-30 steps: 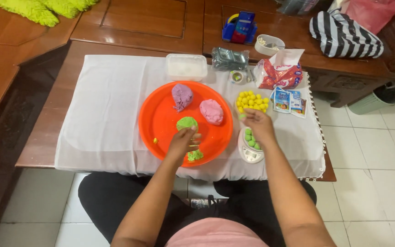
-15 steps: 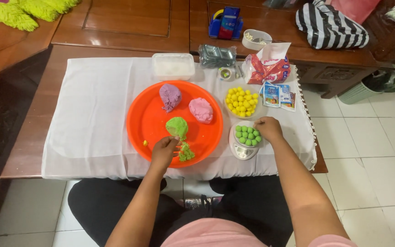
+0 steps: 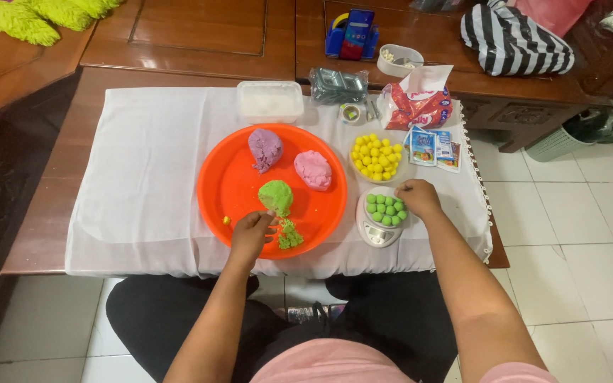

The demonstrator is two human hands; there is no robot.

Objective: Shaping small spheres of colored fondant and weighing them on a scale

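Low wooden table [image 3: 44, 234] carries a white cloth [image 3: 143, 184]. On the cloth: orange tray [image 3: 232, 184] centre, clear lidded box [image 3: 269, 101] behind the tray, yellow-ball bowl [image 3: 376, 157] and kitchen scale [image 3: 377, 230] right of it.

A red and white crinkled bag [image 3: 415, 105], torn open at the top, stands at the cloth's far right. Flat blue and white sachets [image 3: 431, 147] lie just beside it. A silver-grey foil pack [image 3: 337, 86] lies left of the bag.

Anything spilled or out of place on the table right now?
Only small things: a yellow crumb lies loose on the orange tray, away from the bowl of yellow balls, and green dough crumbs are scattered by the left hand.
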